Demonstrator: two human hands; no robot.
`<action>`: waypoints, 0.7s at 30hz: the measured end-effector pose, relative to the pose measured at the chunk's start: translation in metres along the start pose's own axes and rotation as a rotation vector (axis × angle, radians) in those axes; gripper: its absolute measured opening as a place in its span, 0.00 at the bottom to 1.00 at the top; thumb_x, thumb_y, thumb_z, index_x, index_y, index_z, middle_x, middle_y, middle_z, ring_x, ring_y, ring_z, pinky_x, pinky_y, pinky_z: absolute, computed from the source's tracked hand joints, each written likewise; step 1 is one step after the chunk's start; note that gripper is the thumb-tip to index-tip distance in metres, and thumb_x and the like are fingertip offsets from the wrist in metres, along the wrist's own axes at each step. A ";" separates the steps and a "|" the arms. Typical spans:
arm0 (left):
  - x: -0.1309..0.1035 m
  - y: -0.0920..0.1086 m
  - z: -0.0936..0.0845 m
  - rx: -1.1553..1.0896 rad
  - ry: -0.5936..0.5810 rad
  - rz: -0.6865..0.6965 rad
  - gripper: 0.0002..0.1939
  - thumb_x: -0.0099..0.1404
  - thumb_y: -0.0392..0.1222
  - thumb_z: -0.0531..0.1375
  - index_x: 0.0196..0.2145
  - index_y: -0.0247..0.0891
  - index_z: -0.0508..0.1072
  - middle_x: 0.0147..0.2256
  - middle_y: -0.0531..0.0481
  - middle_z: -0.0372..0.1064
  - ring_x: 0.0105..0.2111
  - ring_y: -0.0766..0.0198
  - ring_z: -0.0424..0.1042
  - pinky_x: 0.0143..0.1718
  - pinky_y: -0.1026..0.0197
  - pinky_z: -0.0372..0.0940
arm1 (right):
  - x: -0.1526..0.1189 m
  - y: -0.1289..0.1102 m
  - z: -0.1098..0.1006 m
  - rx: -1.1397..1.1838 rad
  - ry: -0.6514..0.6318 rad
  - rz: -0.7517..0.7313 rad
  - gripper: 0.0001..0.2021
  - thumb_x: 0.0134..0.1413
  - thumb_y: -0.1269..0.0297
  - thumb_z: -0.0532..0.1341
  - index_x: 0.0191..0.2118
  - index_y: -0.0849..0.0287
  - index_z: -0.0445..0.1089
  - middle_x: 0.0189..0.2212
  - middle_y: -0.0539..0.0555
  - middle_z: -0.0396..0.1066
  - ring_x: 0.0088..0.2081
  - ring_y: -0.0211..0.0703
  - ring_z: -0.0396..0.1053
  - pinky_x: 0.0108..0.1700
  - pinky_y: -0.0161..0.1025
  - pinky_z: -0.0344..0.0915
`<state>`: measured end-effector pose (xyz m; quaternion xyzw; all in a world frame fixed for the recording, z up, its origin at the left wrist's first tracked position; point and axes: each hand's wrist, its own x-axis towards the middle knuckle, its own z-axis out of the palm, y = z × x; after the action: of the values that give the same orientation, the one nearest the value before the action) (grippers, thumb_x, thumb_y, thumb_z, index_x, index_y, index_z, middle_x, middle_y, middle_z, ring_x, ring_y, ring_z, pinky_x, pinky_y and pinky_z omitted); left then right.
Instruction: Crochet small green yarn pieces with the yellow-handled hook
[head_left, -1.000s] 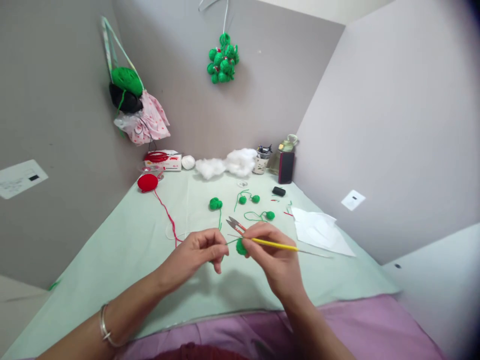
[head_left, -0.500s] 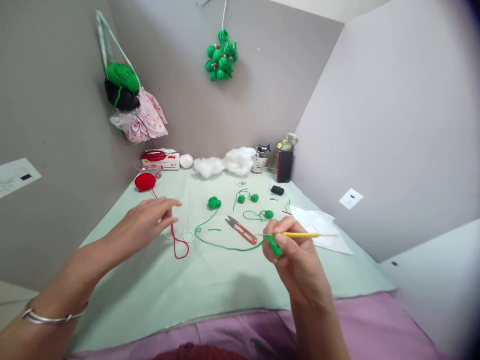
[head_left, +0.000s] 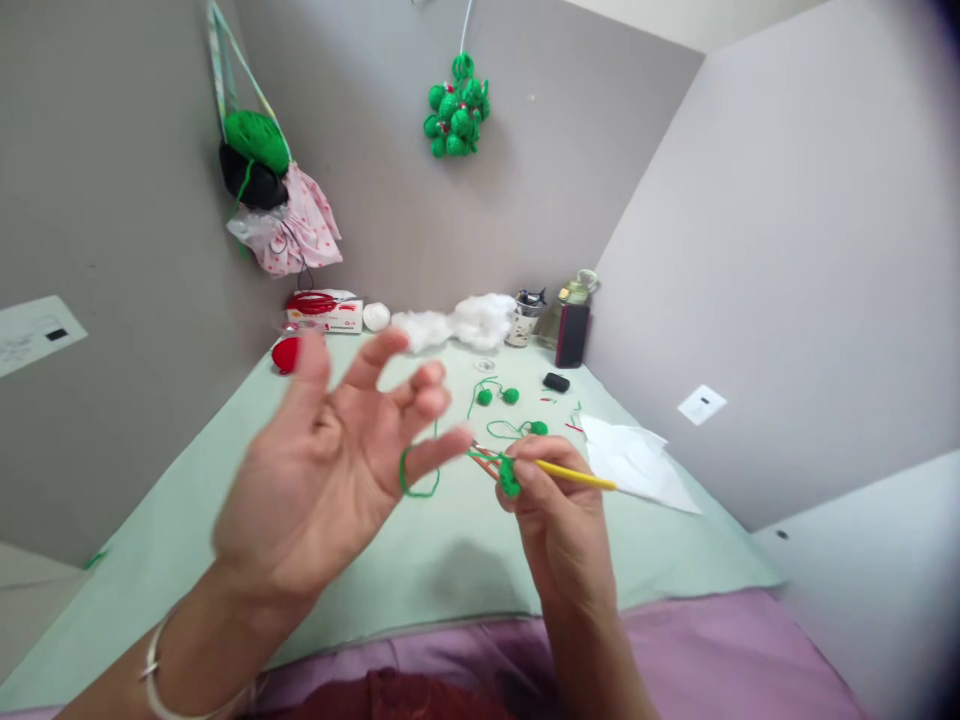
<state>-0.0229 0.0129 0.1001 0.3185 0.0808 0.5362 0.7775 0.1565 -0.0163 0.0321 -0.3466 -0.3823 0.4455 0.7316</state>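
Note:
My left hand (head_left: 337, 470) is raised palm up with its fingers spread. Green yarn (head_left: 420, 494) loops round its little finger and runs toward my right hand (head_left: 555, 510). That hand pinches a yellow-handled crochet hook (head_left: 577, 476) together with a small green crocheted piece (head_left: 509, 478). Behind the piece, orange thread snips (head_left: 484, 460) lie on the table, partly covered. My left hand hides the ball of green yarn and the loose red and white strands.
Small green crocheted balls (head_left: 510, 396) with yarn tails lie mid-table. White stuffing (head_left: 480, 320), a pen cup (head_left: 523, 322) and a phone (head_left: 572, 335) stand at the back. White paper (head_left: 637, 460) lies right; a red yarn ball (head_left: 285, 355) sits left. Green crocheted balls (head_left: 459, 115) hang on the wall.
My left hand has come right, turned palm up and taken the green yarn round its little finger. My right hand has shifted slightly left with the hook and green piece.

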 end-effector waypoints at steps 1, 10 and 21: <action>-0.001 0.005 0.001 0.046 0.011 0.124 0.28 0.78 0.64 0.47 0.40 0.49 0.82 0.38 0.51 0.77 0.42 0.62 0.78 0.46 0.56 0.78 | -0.001 0.004 0.000 -0.003 0.004 0.009 0.06 0.47 0.65 0.75 0.29 0.55 0.79 0.23 0.46 0.70 0.23 0.32 0.67 0.25 0.31 0.65; -0.008 -0.047 -0.061 1.360 -0.059 0.485 0.14 0.72 0.54 0.63 0.37 0.46 0.85 0.57 0.46 0.78 0.71 0.44 0.56 0.75 0.39 0.26 | -0.014 0.025 -0.003 -0.171 0.016 -0.233 0.04 0.58 0.69 0.71 0.35 0.51 0.79 0.31 0.46 0.74 0.27 0.32 0.70 0.29 0.32 0.67; -0.012 -0.068 -0.062 0.507 0.136 -0.212 0.20 0.65 0.44 0.71 0.54 0.40 0.80 0.26 0.58 0.72 0.24 0.70 0.69 0.34 0.64 0.67 | -0.020 0.039 -0.005 -0.524 -0.080 -0.473 0.09 0.62 0.74 0.67 0.41 0.50 0.79 0.35 0.47 0.79 0.39 0.39 0.77 0.48 0.42 0.71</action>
<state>-0.0039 0.0129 0.0095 0.4557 0.2973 0.4347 0.7176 0.1398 -0.0214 -0.0087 -0.4067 -0.5817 0.1640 0.6851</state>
